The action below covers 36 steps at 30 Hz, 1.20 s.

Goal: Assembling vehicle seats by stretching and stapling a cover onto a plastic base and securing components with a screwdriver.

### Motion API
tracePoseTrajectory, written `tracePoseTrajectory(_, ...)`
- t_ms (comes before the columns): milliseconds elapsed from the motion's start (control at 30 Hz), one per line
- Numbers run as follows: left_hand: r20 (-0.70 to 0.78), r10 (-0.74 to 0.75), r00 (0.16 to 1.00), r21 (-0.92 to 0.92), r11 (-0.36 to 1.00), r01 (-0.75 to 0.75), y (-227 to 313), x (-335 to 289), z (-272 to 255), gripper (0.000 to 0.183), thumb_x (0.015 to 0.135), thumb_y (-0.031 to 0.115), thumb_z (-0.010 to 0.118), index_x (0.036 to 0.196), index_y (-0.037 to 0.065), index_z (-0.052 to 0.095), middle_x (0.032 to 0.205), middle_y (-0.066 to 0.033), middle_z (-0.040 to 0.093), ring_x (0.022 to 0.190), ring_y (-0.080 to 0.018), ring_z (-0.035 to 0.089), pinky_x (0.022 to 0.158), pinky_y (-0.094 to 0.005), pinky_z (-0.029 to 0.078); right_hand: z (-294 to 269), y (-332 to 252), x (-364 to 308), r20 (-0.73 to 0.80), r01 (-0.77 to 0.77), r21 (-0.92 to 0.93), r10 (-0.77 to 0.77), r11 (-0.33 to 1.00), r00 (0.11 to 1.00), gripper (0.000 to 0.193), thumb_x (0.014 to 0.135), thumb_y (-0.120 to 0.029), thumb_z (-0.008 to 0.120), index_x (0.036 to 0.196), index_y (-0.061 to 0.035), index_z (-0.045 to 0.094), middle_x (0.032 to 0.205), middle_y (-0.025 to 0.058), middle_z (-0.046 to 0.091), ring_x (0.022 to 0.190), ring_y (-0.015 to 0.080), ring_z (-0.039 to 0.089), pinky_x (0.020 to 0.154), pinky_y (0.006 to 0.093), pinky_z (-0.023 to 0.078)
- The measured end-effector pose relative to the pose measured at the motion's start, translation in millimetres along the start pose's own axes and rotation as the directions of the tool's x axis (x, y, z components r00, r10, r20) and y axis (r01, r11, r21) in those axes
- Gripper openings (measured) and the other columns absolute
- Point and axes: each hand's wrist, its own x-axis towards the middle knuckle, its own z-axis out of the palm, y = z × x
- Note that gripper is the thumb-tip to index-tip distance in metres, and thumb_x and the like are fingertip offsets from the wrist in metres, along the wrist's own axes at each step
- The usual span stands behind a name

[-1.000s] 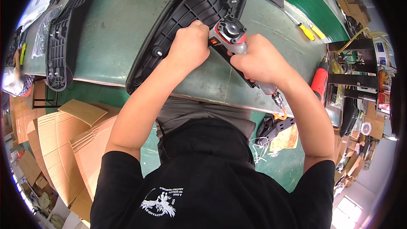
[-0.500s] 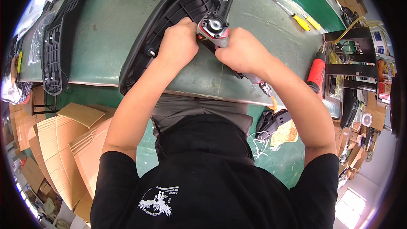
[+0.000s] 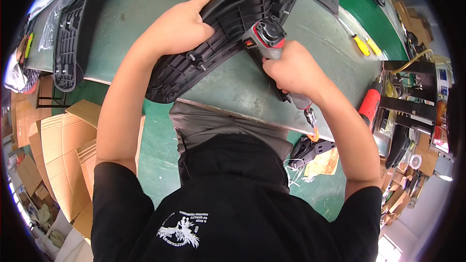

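A long black seat [image 3: 237, 15] lies upside down on the table [image 3: 233, 90], its ribbed plastic underside and several metal studs showing. My left hand [image 3: 177, 26] is closed over the seat's left edge, thumb on the ribs and index finger stretched along the outer side. In my right hand [image 3: 297, 70] is a grey and red air wrench [image 3: 268, 36]. Its head stands over the seat's right side, and the hose fitting hangs below my fist. A narrow dark piece runs beneath the tool and is mostly hidden.
Another black ribbed seat [image 3: 68, 51] lies at the left. Two yellow-handled screwdrivers [image 3: 360, 45] and a red power tool [image 3: 370, 104] lie at the right. Cardboard [image 3: 60, 150] stands on the floor at lower left, and a black plastic part [image 3: 310, 149] lies below the table edge.
My left hand has moved from beside the tool head to the seat's left edge. The seat has turned and shifted right, and the air wrench has moved slightly right and nearer.
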Motion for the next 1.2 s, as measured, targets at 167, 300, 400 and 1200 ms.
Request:
tracePoseTrajectory(167,0.115,-0.078,0.99,-0.141,0.986,0.093,-4,5,-11,0.093,0.077,0.009,0.06,0.168,0.014,0.044,0.099,-0.0223,0.076,0.09,-0.0302,0.072,0.088,-0.0379,0.056,5,-12,1,-0.047,-0.005,-0.042,0.003,0.999,0.999,0.026,0.091,-0.014,0.063,0.084,0.01,0.068,0.061,0.0154,0.065,0.049,0.0241,0.065,0.052,0.0416,0.053)
tracePoseTrajectory(300,0.054,-0.002,0.999,-0.135,0.991,0.009,-6,4,-6,0.094,0.075,0.01,0.057,0.169,0.011,0.042,0.101,-0.0256,0.077,0.097,-0.0385,0.074,0.091,-0.0438,0.057,-3,-29,-2,0.028,-0.076,-0.053,0.077,0.996,0.997,0.027,0.083,-0.01,0.058,0.08,0.0149,0.067,0.068,0.0243,0.069,0.058,0.0327,0.072,0.058,0.047,0.058)
tracePoseTrajectory(400,0.063,-0.045,0.997,-0.124,0.991,0.053,5,1,-8,0.093,0.076,0.009,0.056,0.168,0.011,0.042,0.104,-0.027,0.077,0.101,-0.041,0.074,0.094,-0.0455,0.056,-7,-35,-1,0.03,-0.139,-0.092,0.142,0.986,0.989,0.025,0.089,-0.014,0.063,0.082,0.0095,0.068,0.062,0.016,0.065,0.05,0.024,0.065,0.051,0.0413,0.053)
tracePoseTrajectory(1200,0.258,-0.21,0.943,-0.712,0.618,0.332,-39,11,-2,0.058,0.097,0.01,0.076,0.149,-0.004,0.057,0.128,-0.0167,0.075,0.106,-0.0227,0.076,0.099,-0.0368,0.06,-12,178,-102,-0.538,-0.161,-0.528,-0.182,0.834,0.823,0.056,0.085,-0.017,0.083,0.133,0.0052,0.064,0.128,0.0253,0.07,0.115,0.0441,0.068,0.097,0.0504,0.057)
